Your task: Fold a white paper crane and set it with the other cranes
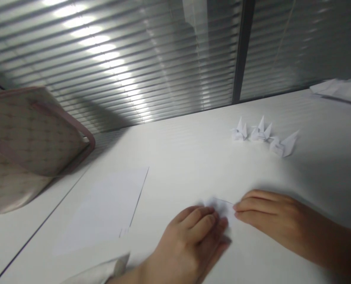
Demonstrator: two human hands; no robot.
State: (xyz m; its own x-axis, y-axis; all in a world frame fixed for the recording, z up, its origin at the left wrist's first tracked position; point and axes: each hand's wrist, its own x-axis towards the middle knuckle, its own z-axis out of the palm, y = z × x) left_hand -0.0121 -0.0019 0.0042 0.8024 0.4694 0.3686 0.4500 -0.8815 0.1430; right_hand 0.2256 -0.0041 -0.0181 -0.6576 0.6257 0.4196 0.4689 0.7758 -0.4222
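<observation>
A small folded piece of white paper [225, 205] lies between my two hands, low on the white table. My left hand [193, 236] has its fingers bent over the paper's left part and hides much of it. From the right, my right hand [270, 211] pinches the paper's edge with fingertips pressed together. Farther back stand three white paper cranes, a left one [239, 132], a middle one [261, 132] and a right one [282, 145] with a large raised wing.
A stack of white paper sheets [110, 205] lies left of my hands. At the far left stands a patterned bag [30, 146] with pink handles. More white paper [339, 88] sits at the back right. A glass partition with blinds [163, 59] borders the table [175, 154].
</observation>
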